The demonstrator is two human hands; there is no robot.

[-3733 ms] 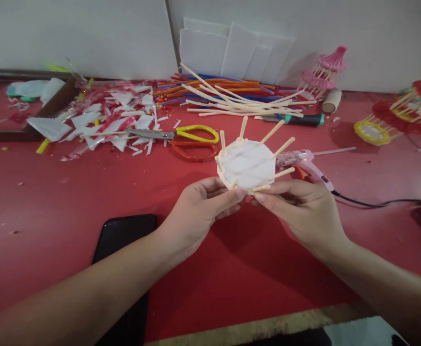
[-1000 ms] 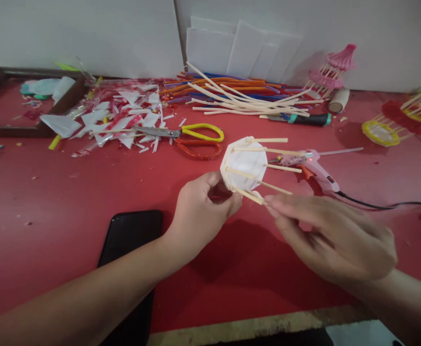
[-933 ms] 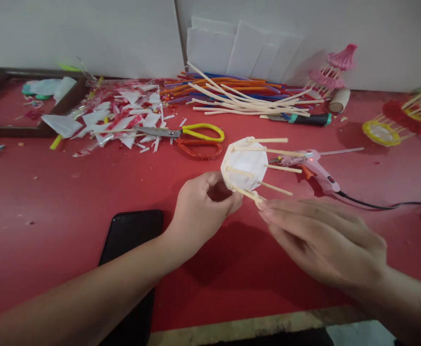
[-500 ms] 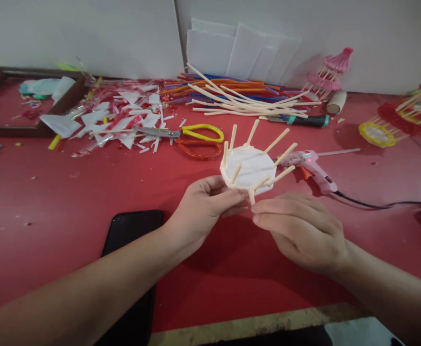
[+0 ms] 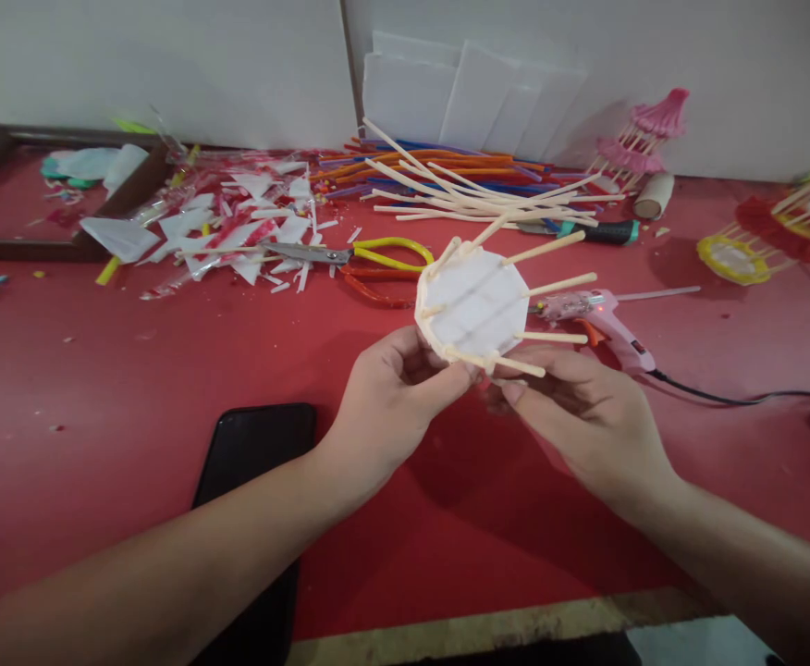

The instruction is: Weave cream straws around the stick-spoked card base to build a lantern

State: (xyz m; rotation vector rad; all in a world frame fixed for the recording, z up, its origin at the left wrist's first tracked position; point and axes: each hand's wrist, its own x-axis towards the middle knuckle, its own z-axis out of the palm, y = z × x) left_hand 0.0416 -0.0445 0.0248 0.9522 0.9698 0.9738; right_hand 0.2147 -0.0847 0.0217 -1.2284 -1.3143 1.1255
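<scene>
My left hand (image 5: 405, 388) is closed on the near left edge of a white disc (image 5: 481, 301), thumb on top and fingers beneath. Short cream sticks (image 5: 550, 248) stand out from the disc around its rim, and a cream pipe cleaner (image 5: 427, 338) runs along the edge. At the near rim, my right hand (image 5: 571, 398) pinches what looks like the loose end of this pipe cleaner, mostly hidden by the fingers. The disc is tilted, its white face towards me.
Behind the disc are scissors (image 5: 384, 254), a pink glue gun (image 5: 623, 338) with a cord, cream pipe cleaners (image 5: 447, 199) and a dark-handled cutter (image 5: 603, 231). White scraps (image 5: 190, 222) lie left. A phone (image 5: 259, 453) rests under my left forearm. Pink (image 5: 644, 139) and red-yellow (image 5: 734, 257) stick models stand right.
The disc has tipped so its face turns more towards me, and its sticks now lean right. My right hand has rolled over, bringing its thumb up at the near rim.
</scene>
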